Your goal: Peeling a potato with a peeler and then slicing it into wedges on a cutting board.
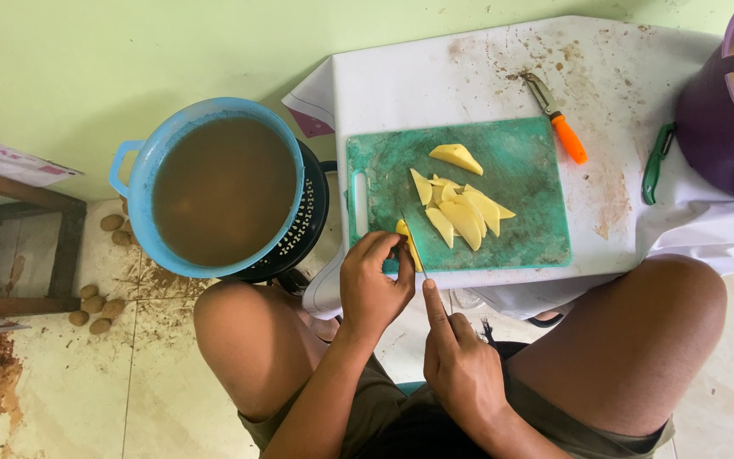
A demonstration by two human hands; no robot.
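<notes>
A green cutting board [537, 161] lies on a white stained table [435, 85]. Several peeled yellow potato wedges [462, 214] are piled at its middle, with one wedge [456, 156] apart above them. My left hand [373, 285] pins a yellow potato piece [403, 231] at the board's near edge. My right hand [460, 365] grips a knife [414, 240], index finger along its back, with the thin blade set on that piece.
A blue tub of brown water [218, 187] sits on a black basket [307, 221] to the left. An orange-handled peeler [561, 119], a green peeler [656, 163] and a purple bucket [719, 127] are at right. Unpeeled potatoes [93, 306] lie on the floor.
</notes>
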